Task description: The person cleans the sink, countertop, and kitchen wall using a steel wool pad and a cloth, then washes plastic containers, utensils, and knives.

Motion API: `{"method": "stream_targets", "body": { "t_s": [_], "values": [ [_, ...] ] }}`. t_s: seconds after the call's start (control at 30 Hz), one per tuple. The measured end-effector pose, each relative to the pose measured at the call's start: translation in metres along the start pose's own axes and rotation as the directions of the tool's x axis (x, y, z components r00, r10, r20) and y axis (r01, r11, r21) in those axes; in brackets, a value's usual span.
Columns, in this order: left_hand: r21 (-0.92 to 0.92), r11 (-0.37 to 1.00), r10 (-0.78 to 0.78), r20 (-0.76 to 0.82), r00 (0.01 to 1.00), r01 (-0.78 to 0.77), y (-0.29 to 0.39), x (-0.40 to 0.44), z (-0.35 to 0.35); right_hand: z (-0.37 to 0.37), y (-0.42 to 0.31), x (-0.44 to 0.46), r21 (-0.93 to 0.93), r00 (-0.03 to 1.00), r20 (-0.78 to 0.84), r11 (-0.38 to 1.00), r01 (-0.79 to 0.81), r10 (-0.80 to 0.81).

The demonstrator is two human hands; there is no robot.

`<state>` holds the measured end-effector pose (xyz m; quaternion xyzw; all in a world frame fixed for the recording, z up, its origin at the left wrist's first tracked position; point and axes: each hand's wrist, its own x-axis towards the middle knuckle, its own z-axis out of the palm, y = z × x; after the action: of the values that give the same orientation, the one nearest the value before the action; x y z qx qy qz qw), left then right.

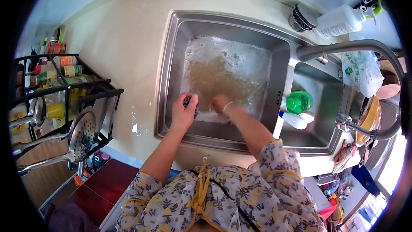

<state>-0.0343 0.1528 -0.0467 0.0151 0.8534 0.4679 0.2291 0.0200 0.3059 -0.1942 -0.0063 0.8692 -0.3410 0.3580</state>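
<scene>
Murky, brownish water [223, 77] with suds stands in the large steel sink [175, 60]. At the sink's near left side, my left hand [185, 111] is closed around a dark, wiry scrubber [187, 102] that looks like steel wool, part of it hidden by my fingers. My right hand [222, 103] dips into the water near the middle of the basin, a pale bracelet on its wrist. Its fingers are under the cloudy surface, so whether they hold anything is hidden.
Beside it, a smaller basin [317, 124] contains a green item [299, 102] and a white bottle [296, 120]. A curved faucet [369, 44] arches over it. A black rack [68, 88] with jars and ladles stands left. A white pump bottle [341, 22] lies behind the sink.
</scene>
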Motion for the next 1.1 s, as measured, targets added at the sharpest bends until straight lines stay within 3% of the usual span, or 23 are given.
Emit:
{"method": "stream_targets", "body": {
  "t_s": [0.07,0.13,0.2,0.23,0.3,0.33,0.37,0.4,0.43,0.5,0.53,0.6,0.63,0.67,0.7,0.73,0.8,0.87,0.93,0.97,1.0,1.07,1.1],
  "values": [
    [0.012,1.000,-0.011,0.036,0.999,0.010,-0.001,-0.001,-0.002,-0.038,-0.001,-0.036,0.342,0.927,-0.360,0.939,0.023,0.109],
    [-0.025,0.998,-0.048,0.189,0.981,0.054,-0.011,-0.003,0.001,-0.026,0.047,-0.022,0.694,0.703,-0.566,0.709,0.124,0.431],
    [-0.009,0.998,0.064,0.190,0.980,-0.064,-0.019,-0.007,0.005,-0.014,0.092,-0.006,0.757,0.377,-0.617,0.652,0.043,0.691],
    [-0.014,1.000,0.030,0.239,0.971,-0.028,-0.011,-0.011,0.005,-0.029,0.077,-0.017,0.755,0.372,-0.621,0.654,0.048,0.690],
    [-0.019,0.999,-0.031,0.322,0.946,0.039,0.001,-0.013,0.004,-0.065,0.018,-0.053,0.720,0.296,-0.435,0.525,-0.453,0.851],
    [-0.013,0.999,-0.027,0.324,0.946,0.033,0.001,-0.013,0.004,-0.055,0.016,-0.051,0.726,0.293,-0.433,0.523,-0.448,0.852],
    [0.019,1.000,-0.003,0.322,0.947,-0.004,-0.002,-0.012,0.006,-0.041,0.017,-0.046,0.456,0.610,-0.423,0.739,-0.496,0.670],
    [0.050,0.998,0.021,0.318,0.948,-0.039,-0.004,-0.011,0.007,-0.039,0.011,-0.046,0.154,0.855,-0.284,0.901,-0.407,0.435],
    [0.053,0.998,0.025,0.315,0.949,-0.044,-0.005,-0.010,0.008,-0.040,0.008,-0.047,0.156,0.855,-0.289,0.902,-0.403,0.432],
    [0.134,0.953,0.191,0.432,0.881,-0.272,-0.009,-0.007,0.008,-0.046,0.000,-0.050,0.409,0.860,-0.382,0.896,-0.172,0.339],
    [0.137,0.951,0.195,0.428,0.883,-0.276,-0.016,-0.005,0.010,-0.048,-0.002,-0.050,0.408,0.860,-0.386,0.898,-0.166,0.334],
    [0.139,0.967,0.107,0.541,0.834,-0.214,-0.029,-0.001,0.018,-0.054,-0.007,-0.052,0.710,0.678,-0.652,0.587,0.389,0.339],
    [0.062,0.994,0.040,0.587,0.808,-0.095,-0.017,0.001,0.017,-0.069,-0.021,-0.060,0.858,0.728,-0.506,0.181,0.481,0.463],
    [0.063,0.993,0.047,0.583,0.811,-0.103,-0.008,-0.001,0.018,-0.082,-0.033,-0.074,0.853,0.726,-0.513,0.182,0.489,0.458],
    [-0.141,0.962,-0.124,0.540,0.833,0.235,0.001,-0.003,0.021,-0.093,-0.044,-0.091,0.872,0.795,-0.475,0.076,0.484,0.378],
    [-0.344,0.780,-0.295,0.535,0.792,0.522,0.009,-0.003,0.024,-0.101,-0.055,-0.106,0.885,0.851,-0.439,-0.028,0.466,0.287],
    [-0.590,0.515,-0.228,0.605,0.763,0.622,0.039,-0.003,0.026,-0.102,-0.082,-0.119,0.839,0.784,-0.520,0.029,0.544,0.341],
    [-0.760,0.355,-0.067,0.561,0.825,0.545,0.043,0.004,0.035,-0.087,-0.094,-0.117,0.794,0.712,-0.606,0.208,0.572,0.355],
    [-0.794,0.324,-0.007,0.542,0.841,0.515,0.055,0.007,0.042,-0.083,-0.113,-0.118,0.695,0.648,-0.707,0.451,0.560,0.283],
    [-0.829,0.285,0.047,0.515,0.856,0.482,0.062,0.005,0.044,-0.086,-0.124,-0.131,0.445,0.534,-0.821,0.814,0.375,0.203],
    [-0.826,0.286,0.048,0.518,0.854,0.485,0.070,-0.001,0.045,-0.081,-0.133,-0.133,0.478,0.510,-0.829,0.762,0.437,0.228],
    [-0.863,0.314,0.004,0.418,0.908,0.396,0.087,-0.016,0.045,-0.077,-0.134,-0.134,0.204,0.327,-0.943,0.879,0.432,0.058],
    [-0.871,0.275,-0.015,0.419,0.908,0.406,0.092,-0.020,0.043,-0.075,-0.129,-0.131,0.205,0.326,-0.943,0.878,0.432,0.059]
  ]
}}
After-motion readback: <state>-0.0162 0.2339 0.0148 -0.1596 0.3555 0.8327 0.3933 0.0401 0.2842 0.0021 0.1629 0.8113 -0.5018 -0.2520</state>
